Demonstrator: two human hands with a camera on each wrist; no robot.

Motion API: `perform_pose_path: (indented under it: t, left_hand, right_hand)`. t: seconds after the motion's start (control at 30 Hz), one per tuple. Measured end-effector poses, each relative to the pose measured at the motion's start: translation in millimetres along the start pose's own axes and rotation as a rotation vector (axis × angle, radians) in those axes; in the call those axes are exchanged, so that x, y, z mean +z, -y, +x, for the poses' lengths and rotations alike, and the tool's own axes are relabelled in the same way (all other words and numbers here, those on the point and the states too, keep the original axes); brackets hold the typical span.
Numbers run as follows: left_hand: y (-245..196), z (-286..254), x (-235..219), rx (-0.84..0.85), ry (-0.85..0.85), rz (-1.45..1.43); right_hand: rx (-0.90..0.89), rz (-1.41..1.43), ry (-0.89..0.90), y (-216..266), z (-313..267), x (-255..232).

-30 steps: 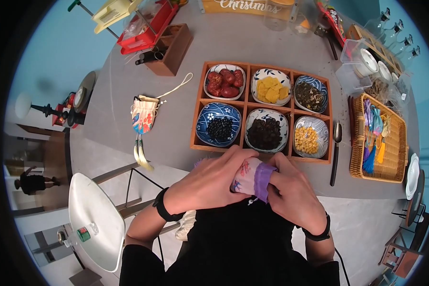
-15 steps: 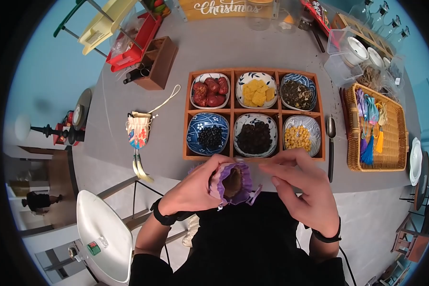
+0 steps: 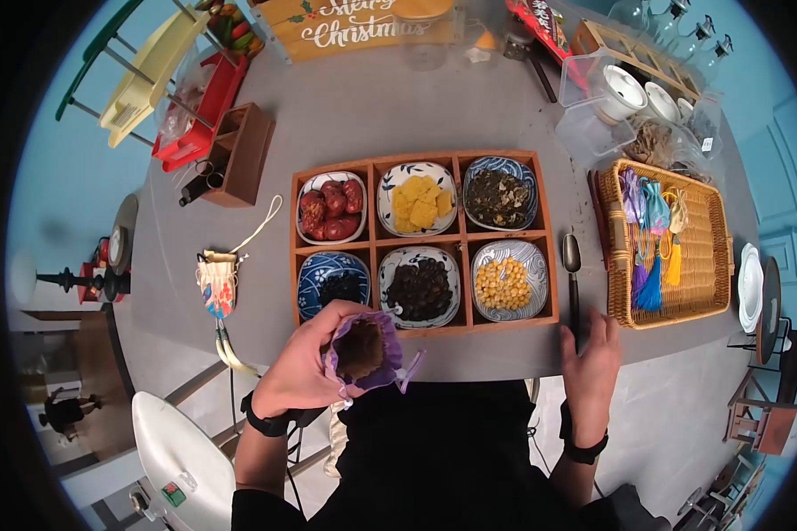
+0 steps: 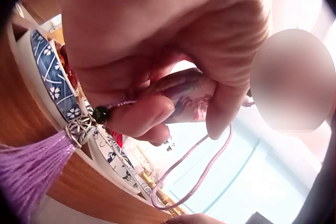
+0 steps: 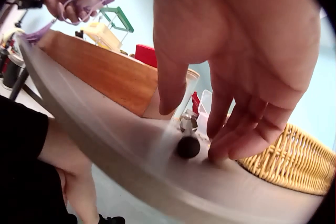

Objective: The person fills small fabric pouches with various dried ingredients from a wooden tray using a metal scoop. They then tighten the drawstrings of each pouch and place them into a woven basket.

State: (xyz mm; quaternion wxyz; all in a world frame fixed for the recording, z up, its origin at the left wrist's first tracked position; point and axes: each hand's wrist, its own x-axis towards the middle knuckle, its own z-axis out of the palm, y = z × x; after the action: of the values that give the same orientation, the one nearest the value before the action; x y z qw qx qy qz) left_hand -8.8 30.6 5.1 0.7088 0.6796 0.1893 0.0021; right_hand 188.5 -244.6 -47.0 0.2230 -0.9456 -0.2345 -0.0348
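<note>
My left hand (image 3: 305, 365) grips a small drawstring pouch (image 3: 388, 367) with a purple rim, its mouth spread wide and facing up. In the left wrist view a purple tassel (image 4: 39, 169) and a looped cord (image 4: 197, 187) hang from the pouch. My right hand (image 3: 591, 376) hovers at the table's front edge, over the handle end of a spoon (image 3: 572, 257). From the right wrist, the thumb and fingers stand apart on either side of the black handle (image 5: 188, 148). A wooden divided box (image 3: 425, 333) holds several bowls of red dates, yellow pieces, dried leaves, black beans, dark dried fruit and yellow kernels.
A wicker basket (image 3: 708, 265) with tassels lies right of the spoon. Left of the box is another pouch (image 3: 217, 288) with pale tassels. A wooden caddy (image 3: 248, 155) and red tray (image 3: 195, 133) stand back left; clear plastic tubs (image 3: 584, 119) stand back right.
My right hand has let go of the pouch's rim and moved right to the spoon handle. The left hand has kept the pouch and shifted left, and the pouch mouth has come open.
</note>
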Motion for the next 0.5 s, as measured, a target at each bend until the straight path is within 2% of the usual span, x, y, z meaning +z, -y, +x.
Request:
perform_pose_path:
  t: [0.1,0.17,0.27,0.3,0.33,0.4,0.43,0.5]
  left_hand:
    - [-5,13,2,0.021,0.03,0.075]
    - [-6,22,3,0.036,0.103,0.119]
    - [-3,32,9,0.122,0.12,0.153]
    - [-2,34,11,0.121,0.117,0.15]
    - [0,34,14,0.118,0.128,0.131]
    - [2,35,18,0.117,0.153,0.095]
    - [4,33,19,0.115,0.155,0.094]
    - [7,29,21,0.003,0.196,-0.132]
  right_hand:
    - [0.055,-0.139,0.014,-7,0,6]
    - [0.202,0.041,0.052,-10,4,6]
    - [0.241,0.096,-0.004,-12,4,10]
    - [0.232,0.071,-0.074,-8,3,12]
    - [0.232,0.069,-0.069,-8,1,14]
    - [0.101,-0.064,-0.103,-10,-2,17]
    - [0.103,-0.065,-0.101,-11,-4,18]
    - [0.209,0.042,-0.082,-12,-4,17]
